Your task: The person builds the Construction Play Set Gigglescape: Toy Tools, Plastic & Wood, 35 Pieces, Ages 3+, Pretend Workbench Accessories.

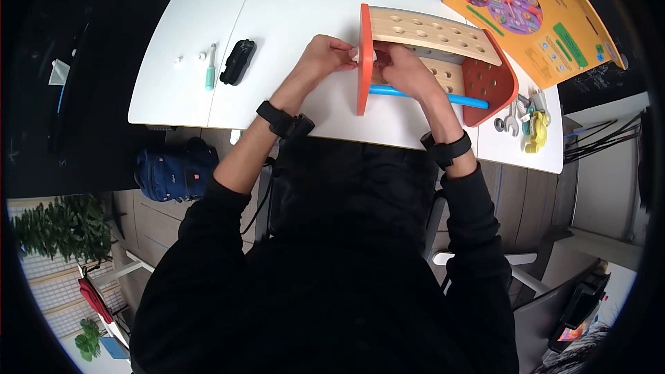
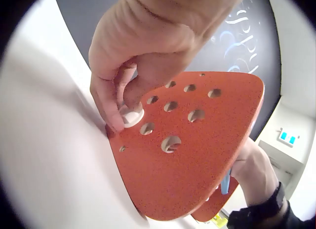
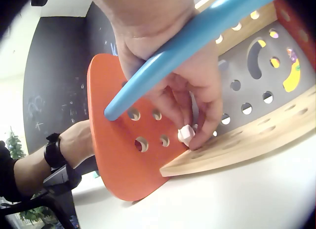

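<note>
White table (image 1: 298, 7); blue bar (image 3: 182, 49) crosses beneath right grip (image 3: 197, 83), pinching nut (image 3: 186, 134); left grip (image 2: 143, 46) pinches cap (image 2: 132, 116).

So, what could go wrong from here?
The small white piece the right hand pinches inside the red panel could slip and drop. The white knob the left hand pinches outside might turn or tilt out of line. And the blue bar crosses close by the right hand, which may bump it when pulling back.

Smooth lt. wood brd (image 1: 429, 30), glossy blue rod (image 3: 192, 39), matt red pnl (image 2: 197, 140)
</note>
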A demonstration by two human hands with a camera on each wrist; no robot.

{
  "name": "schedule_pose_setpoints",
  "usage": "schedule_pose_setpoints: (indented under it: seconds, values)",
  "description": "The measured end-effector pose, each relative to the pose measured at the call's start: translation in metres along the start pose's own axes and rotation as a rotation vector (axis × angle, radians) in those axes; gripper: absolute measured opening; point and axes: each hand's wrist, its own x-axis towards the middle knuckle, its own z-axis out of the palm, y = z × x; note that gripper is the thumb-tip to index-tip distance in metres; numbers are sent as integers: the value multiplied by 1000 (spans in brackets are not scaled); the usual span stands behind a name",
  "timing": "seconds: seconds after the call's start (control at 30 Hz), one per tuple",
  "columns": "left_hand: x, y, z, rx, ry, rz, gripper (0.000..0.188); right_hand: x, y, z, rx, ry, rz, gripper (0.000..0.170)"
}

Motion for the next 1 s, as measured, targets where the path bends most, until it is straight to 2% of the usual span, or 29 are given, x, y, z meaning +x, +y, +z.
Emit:
schedule_pose_setpoints:
  seconds: [0.03, 0.1, 0.23, 0.3, 0.4, 0.63, 0.7, 0.83, 0.93, 1.0]
  values:
    - [2, -1, -2, 0, 0, 0, 17, 0, 1, 0, 0, 0, 0, 37]
    - [4, -3, -5, 29, -43, 31, 18, 2, 1, -1, -48, -72, 33, 50]
    - [1, 0, -2, 44, -9, 23, 17, 3, -2, -2, -31, -98, 109, 48]
    - [0, -1, -2, 33, -7, 94, 19, -2, -13, -6, 51, -1, 104, 45]
    - [-5, 6, 0, 52, 2, 68, 21, 0, -4, -4, 113, 15, 95, 43]
    - [-7, 4, 0, -57, 29, 81, 16, -2, -11, -6, 85, -53, 197, 44]
    - [-8, 5, 1, -18, -12, 37, 20, 2, 2, -3, -26, -47, 183, 33]
    - [-2, 4, -6, 72, -89, -84, 20, -3, -9, -6, -138, -66, 179, 36]
    - [-2, 3, -8, 69, -72, -23, 16, -2, -12, -4, -197, -23, 193, 40]
    - [-6, 5, -7, 71, -78, 114, 13, 0, -10, -5, -194, -120, 230, 39]
